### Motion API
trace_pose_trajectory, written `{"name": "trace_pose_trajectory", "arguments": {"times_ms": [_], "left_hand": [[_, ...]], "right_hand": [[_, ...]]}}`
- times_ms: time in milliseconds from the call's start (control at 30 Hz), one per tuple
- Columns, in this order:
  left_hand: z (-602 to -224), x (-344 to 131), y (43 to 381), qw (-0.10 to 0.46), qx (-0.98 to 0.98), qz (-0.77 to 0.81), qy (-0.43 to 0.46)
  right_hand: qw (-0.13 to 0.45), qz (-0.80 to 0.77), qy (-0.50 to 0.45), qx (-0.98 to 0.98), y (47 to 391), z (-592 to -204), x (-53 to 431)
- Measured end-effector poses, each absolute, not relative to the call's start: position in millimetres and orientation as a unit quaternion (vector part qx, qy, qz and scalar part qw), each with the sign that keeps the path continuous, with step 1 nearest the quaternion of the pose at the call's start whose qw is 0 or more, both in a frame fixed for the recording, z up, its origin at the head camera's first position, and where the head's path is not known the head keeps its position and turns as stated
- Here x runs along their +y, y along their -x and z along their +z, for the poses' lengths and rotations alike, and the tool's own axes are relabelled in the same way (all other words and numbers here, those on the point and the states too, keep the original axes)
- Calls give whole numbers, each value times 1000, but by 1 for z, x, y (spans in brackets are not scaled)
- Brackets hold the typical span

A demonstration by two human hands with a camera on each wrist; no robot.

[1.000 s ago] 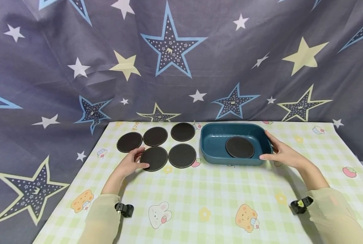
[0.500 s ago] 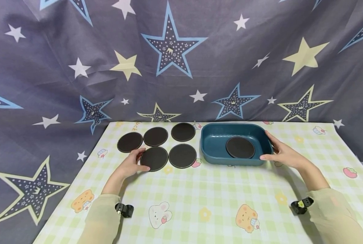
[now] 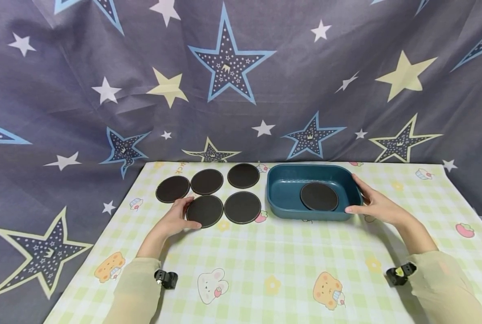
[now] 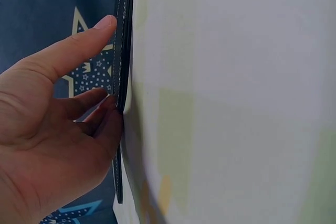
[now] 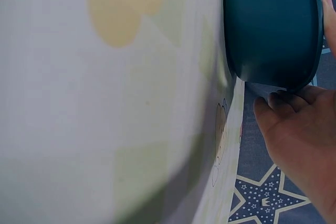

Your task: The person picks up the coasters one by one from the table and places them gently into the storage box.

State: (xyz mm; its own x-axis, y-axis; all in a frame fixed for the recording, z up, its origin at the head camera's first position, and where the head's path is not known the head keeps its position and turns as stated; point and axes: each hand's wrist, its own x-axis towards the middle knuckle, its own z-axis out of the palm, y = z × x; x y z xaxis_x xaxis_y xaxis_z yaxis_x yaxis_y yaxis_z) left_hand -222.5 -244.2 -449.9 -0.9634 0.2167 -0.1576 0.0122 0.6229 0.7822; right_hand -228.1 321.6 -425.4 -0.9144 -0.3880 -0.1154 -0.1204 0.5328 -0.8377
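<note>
In the head view, my left hand (image 3: 176, 219) spans the left side of a round black coaster (image 3: 205, 211). Its thumb (image 4: 106, 22) touches the coaster's near edge, and its fingers are at the far edge. Light stitching runs round the coaster (image 4: 124, 40) in the left wrist view. Far to the right, my right hand (image 3: 376, 204) holds the right end of a deep teal dish (image 3: 281, 213), thumb at the front corner and fingers round behind. In the right wrist view, the dish's outer end (image 5: 275, 24) lies between thumb and fingers. Another black coaster (image 3: 319, 196) lies flat inside the dish.
Several like coasters lie flat nearby: one beside the held one (image 3: 242, 207), and a back row of left (image 3: 173, 188), middle (image 3: 206, 181) and right (image 3: 243, 175) coasters. A checked cloth (image 3: 265, 252) covers the table. A starry curtain (image 3: 281, 90) hangs behind.
The left thumb has slid very slightly to the right along the coaster's near edge. The right hand, dish and coasters stay where they were.
</note>
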Motion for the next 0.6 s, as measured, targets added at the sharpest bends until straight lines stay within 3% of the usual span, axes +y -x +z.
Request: {"name": "trace_pose_trajectory", "arguments": {"times_ms": [600], "left_hand": [[-453,-245,223,80,921,370,-86]], "right_hand": [[142,-469,148,859,228,-427,321]]}}
